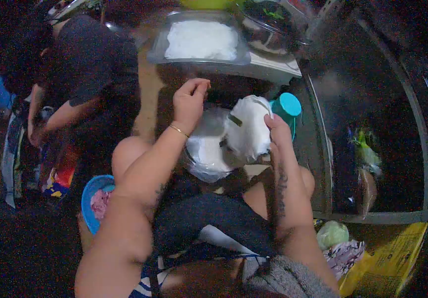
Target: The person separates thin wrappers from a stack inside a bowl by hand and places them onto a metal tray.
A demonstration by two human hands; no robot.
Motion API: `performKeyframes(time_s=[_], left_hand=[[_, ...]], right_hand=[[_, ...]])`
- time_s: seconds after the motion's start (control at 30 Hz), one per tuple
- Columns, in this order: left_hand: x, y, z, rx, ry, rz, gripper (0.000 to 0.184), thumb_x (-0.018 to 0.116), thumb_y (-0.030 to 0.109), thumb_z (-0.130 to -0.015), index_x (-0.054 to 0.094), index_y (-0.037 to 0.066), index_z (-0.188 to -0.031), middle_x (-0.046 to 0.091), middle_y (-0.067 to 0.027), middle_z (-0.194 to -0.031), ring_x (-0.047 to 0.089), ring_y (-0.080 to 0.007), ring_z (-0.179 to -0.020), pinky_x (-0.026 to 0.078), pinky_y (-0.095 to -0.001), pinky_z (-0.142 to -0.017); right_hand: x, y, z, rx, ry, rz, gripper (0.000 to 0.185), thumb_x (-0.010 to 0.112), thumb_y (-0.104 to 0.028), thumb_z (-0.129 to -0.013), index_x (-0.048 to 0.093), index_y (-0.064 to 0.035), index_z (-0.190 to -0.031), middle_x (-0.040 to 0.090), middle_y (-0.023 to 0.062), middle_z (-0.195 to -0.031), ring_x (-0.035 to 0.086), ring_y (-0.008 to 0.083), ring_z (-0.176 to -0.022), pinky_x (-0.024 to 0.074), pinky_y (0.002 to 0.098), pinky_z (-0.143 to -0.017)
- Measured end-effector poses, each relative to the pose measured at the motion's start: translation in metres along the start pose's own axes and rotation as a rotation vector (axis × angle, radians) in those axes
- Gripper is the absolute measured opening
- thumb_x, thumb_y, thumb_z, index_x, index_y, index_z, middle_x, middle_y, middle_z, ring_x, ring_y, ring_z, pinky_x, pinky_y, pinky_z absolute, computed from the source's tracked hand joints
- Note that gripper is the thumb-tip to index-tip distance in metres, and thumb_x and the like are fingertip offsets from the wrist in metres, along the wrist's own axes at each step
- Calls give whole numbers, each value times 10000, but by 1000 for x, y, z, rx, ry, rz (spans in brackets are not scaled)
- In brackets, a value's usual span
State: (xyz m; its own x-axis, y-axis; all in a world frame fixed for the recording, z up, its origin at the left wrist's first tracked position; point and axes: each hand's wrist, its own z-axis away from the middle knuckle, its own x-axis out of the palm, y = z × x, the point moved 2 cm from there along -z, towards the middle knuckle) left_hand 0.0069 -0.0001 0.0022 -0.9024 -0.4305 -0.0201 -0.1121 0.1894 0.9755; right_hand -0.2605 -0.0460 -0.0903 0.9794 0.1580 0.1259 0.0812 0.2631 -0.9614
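My right hand grips the edge of a white, roundish, flat piece with a dark slot in it; its kind is unclear. Under and beside that piece, between my knees, is a round container lined with clear plastic, something white inside it. My left hand is raised above the container's far left side, its thumb and fingers pinched together. Whether anything small is between them cannot be made out. A teal lidded bottle or jug stands just beyond my right hand.
A clear tray with a white slab is ahead, beside a dark bowl with greens. At left, another person bends down. A blue basin with pink meat-like contents sits by my left leg. A metal-framed rack stands right, near a cabbage.
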Motion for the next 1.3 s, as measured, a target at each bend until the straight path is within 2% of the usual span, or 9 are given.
performKeyframes(time_s=[0.07, 0.17, 0.3, 0.47, 0.7, 0.97, 1.17, 1.27, 1.3], left_hand=[[1, 2, 1, -138, -171, -104, 152, 614, 134, -851, 665, 27, -947, 661, -34, -841, 588, -81, -752, 477, -231, -674], [29, -4, 25, 72, -391, -244, 227, 658, 161, -808, 646, 20, -985, 661, -70, -885, 617, -151, -806, 494, -281, -726], [52, 1, 61, 414, -564, -449, 513, 754, 272, -704, 564, 33, -1117, 596, -198, -1060, 592, -342, -981, 469, -395, -860], [49, -13, 62, 49, -526, -244, 369, 721, 149, -762, 566, 17, -1070, 624, -127, -1016, 617, -213, -932, 506, -330, -814], [32, -12, 51, -293, -407, 70, 165, 668, 186, -841, 614, 46, -909, 614, 5, -782, 526, -59, -663, 455, -230, -580], [36, -26, 52, -478, -405, 388, 106, 623, 126, -869, 602, 44, -933, 611, -25, -809, 565, -115, -686, 478, -259, -606], [38, -38, 53, -449, -398, 400, 102, 606, 108, -878, 598, 38, -952, 620, -44, -851, 594, -142, -747, 499, -270, -691], [38, -39, 53, -476, -391, 377, 104, 605, 114, -879, 596, 38, -949, 618, -38, -841, 589, -139, -739, 498, -275, -689], [38, -37, 53, -475, -387, 372, 106, 606, 120, -879, 598, 37, -945, 618, -36, -838, 587, -136, -737, 498, -275, -689]], right_hand=[[20, -29, 13, -39, 44, 196, 297, 554, -188, -891, 571, 30, -1093, 654, 115, -936, 629, 202, -782, 500, 324, -722], [47, -38, 31, 38, -2, -244, 273, 557, -184, -889, 587, 26, -1060, 653, 99, -895, 612, 183, -742, 488, 315, -683], [43, -7, 19, -84, -88, -49, 295, 548, -223, -896, 585, 15, -1066, 647, 105, -898, 612, 195, -738, 499, 313, -662], [69, -44, 59, 157, -134, -490, 284, 565, -206, -885, 599, 8, -1068, 646, 89, -875, 622, 165, -752, 535, 254, -581], [65, -38, 52, -133, -173, -24, 323, 677, -127, -804, 602, -13, -1098, 655, 87, -927, 624, 161, -844, 520, 292, -734], [83, -44, 64, -371, -128, 275, 349, 755, -173, -746, 583, -42, -1021, 637, 82, -982, 603, 182, -923, 492, 318, -806], [77, -33, 56, -309, -80, 373, 198, 672, -147, -833, 580, -20, -955, 614, 27, -857, 554, 96, -762, 450, 228, -673], [66, -30, 47, -146, -20, 433, 191, 629, -188, -855, 599, -16, -933, 658, 83, -875, 624, 179, -771, 501, 301, -709], [68, -31, 48, -109, -11, 206, 191, 615, -189, -865, 598, -8, -925, 658, 86, -861, 623, 175, -762, 499, 292, -695]])
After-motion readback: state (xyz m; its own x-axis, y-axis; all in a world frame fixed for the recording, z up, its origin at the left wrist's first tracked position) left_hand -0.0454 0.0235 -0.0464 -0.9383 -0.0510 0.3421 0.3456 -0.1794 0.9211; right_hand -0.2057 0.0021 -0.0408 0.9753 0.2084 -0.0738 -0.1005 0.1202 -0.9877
